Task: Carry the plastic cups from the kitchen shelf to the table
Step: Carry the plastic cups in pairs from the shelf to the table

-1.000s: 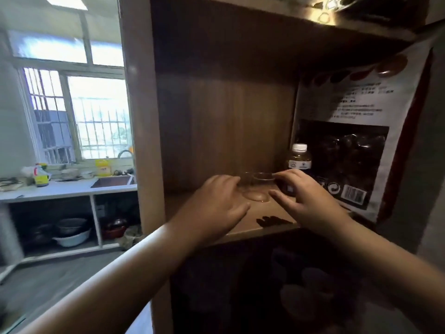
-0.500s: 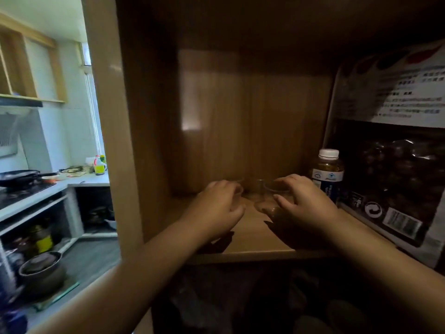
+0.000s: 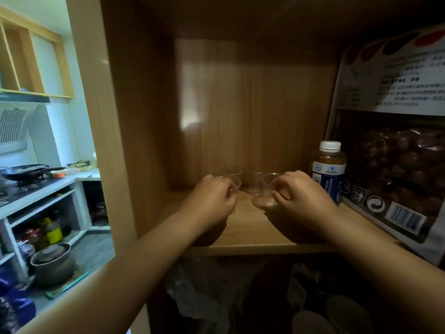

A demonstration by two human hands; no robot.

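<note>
Clear cups: on the wooden shelf (image 3: pixel 252 233), under my fingers
Left hand (image 3: pixel 212 201): pinching one cup's (image 3: pixel 234 183) rim
Right hand (image 3: pixel 302 197): closed on another cup (image 3: pixel 267 180)
Bottle (image 3: pixel 328 171): just right of my right hand

Honestly the clear cups are hard to make out. The left hand (image 3: pixel 212 201) covers most of the cup (image 3: pixel 234 185) it pinches, only a bit of rim shows. The right hand (image 3: pixel 301 198) hides the near side of its cup (image 3: pixel 266 191). Behind both grips, two more cups (image 3: pixel 255 182) blur into the dark wood, count uncertain. The big bag (image 3: pixel 390 150) right of the grips is cut off by the edge, print too blurry to read.
</note>
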